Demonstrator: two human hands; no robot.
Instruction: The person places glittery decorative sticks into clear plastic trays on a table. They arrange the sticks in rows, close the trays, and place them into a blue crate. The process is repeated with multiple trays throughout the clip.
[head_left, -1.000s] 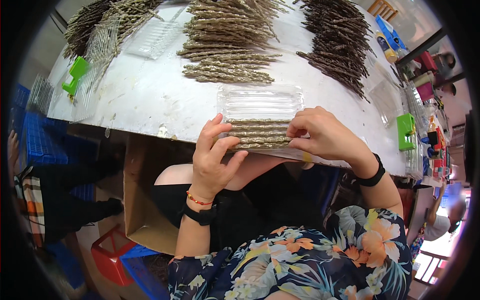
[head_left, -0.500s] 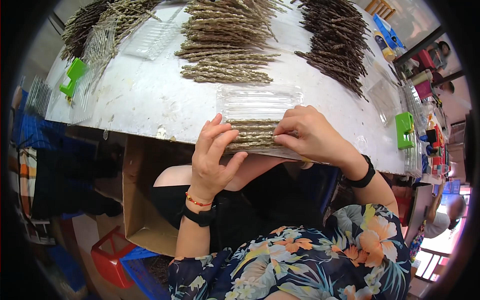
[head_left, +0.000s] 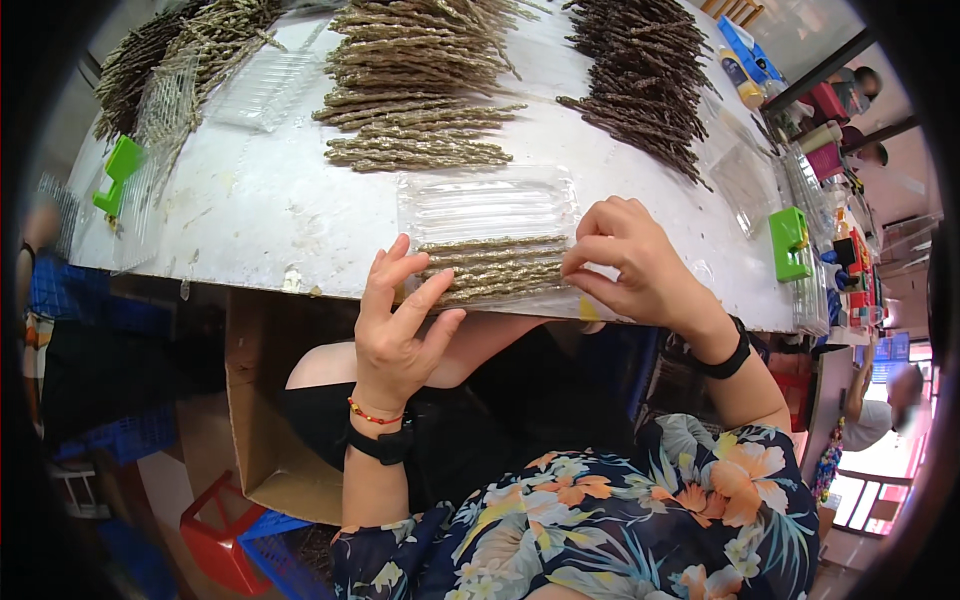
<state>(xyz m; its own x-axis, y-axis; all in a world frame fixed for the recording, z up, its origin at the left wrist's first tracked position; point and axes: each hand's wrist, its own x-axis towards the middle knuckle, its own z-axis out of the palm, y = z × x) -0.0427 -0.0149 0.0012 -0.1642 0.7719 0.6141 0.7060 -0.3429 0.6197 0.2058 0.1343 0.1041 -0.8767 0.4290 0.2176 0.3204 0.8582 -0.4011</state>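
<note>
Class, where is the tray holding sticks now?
In the head view, the clear tray lies centrally at the edge of the table, between left hand and right hand, below the pale stick pile.

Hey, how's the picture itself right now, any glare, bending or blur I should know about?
Head view: glare streaks on the ridges of the clear plastic tray; head view: fisheye warp in the white table, black corners around the picture; head view: washed-out bright opening at lower right; head view: a background person there has a blurred head.
</note>
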